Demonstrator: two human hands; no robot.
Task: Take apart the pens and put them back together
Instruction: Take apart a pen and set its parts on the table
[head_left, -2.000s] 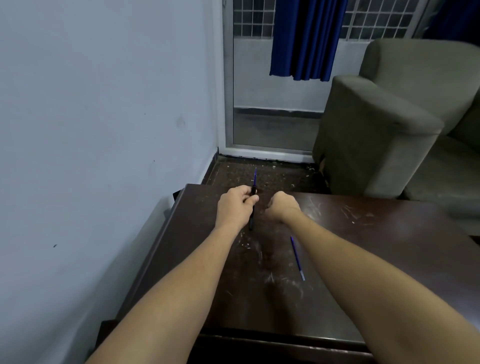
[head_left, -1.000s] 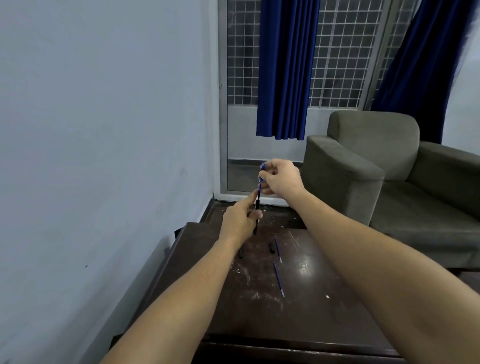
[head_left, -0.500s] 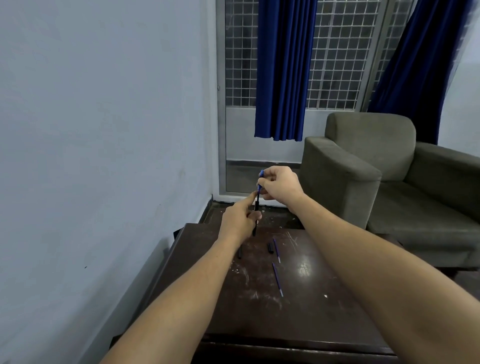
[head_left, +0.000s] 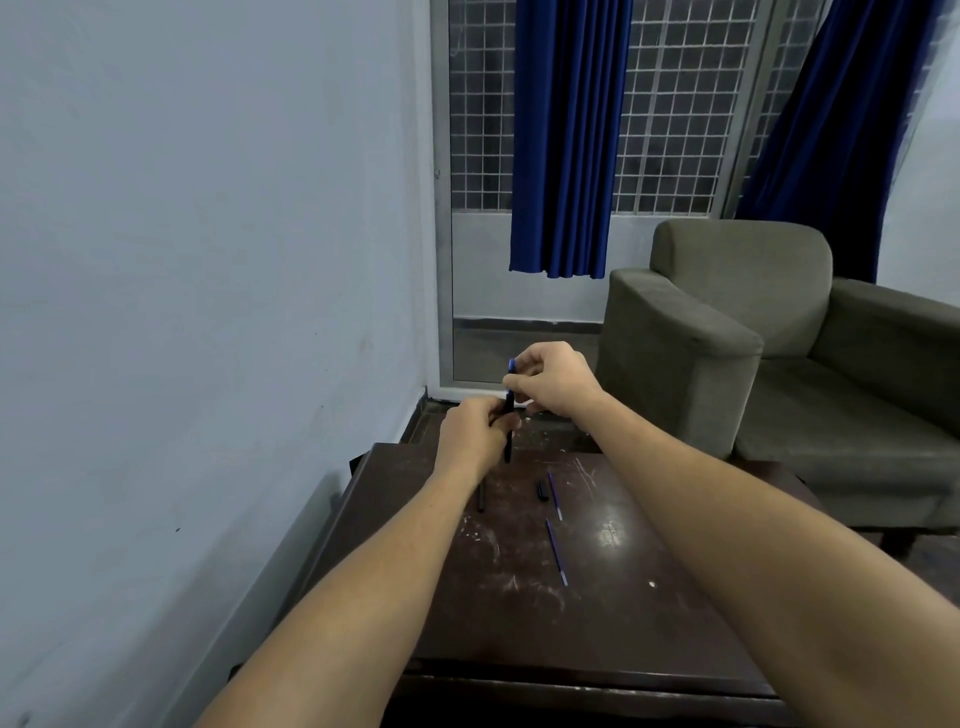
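Observation:
I hold a black pen barrel (head_left: 508, 448) upright above the far end of the dark table (head_left: 649, 613). My left hand (head_left: 475, 431) grips the barrel near its middle. My right hand (head_left: 553, 382) pinches the pen's blue top end (head_left: 511, 365) just above. On the table lie two thin blue refills (head_left: 557, 552) (head_left: 555, 488), a short black pen part (head_left: 543, 491) and another black barrel (head_left: 481, 498), partly hidden by my left forearm.
A grey-blue wall runs along the table's left side. A grey armchair (head_left: 727, 332) stands beyond the table at the right. Blue curtains hang over a barred window behind. White scuffs mark the tabletop.
Both hands rose from the tabletop with the pen; my right hand went to its blue top. In the last half second my right hand dropped closer to my left.

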